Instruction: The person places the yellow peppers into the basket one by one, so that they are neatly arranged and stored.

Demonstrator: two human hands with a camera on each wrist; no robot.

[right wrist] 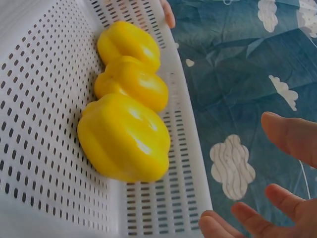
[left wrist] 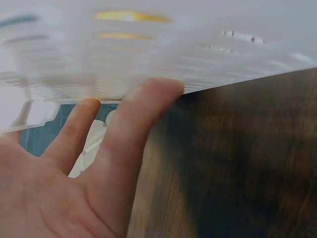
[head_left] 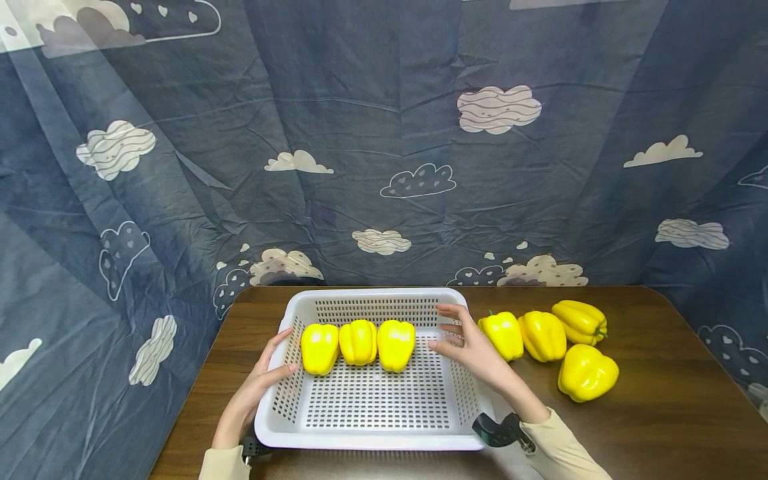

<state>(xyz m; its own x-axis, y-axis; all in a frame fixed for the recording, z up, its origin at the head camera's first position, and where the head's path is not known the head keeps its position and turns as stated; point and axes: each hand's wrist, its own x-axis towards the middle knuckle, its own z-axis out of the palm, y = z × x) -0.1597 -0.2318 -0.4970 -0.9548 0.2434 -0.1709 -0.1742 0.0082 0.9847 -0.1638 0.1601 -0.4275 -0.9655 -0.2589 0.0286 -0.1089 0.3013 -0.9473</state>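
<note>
A white perforated basket (head_left: 375,437) stands on the table, with three glossy yellow bell peppers (head_left: 359,343) in a row towards its back left. Fairly straight, my left hand's (head_left: 255,387) fingers rest at the basket's left rim. The left wrist view shows its thumb (left wrist: 131,131) against or very near the white wall; firm contact is hard to judge. Over the basket's right side, my right hand (head_left: 474,343) spreads its fingers and holds nothing. In the right wrist view, the nearest bell pepper (right wrist: 124,139) in the row lies apart from those fingers.
To the right of the basket, several more yellow bell peppers (head_left: 542,336) lie grouped on the brown wooden table (head_left: 672,420). A dark blue curtain (head_left: 360,200) with cloud prints hangs behind the table and along its left side.
</note>
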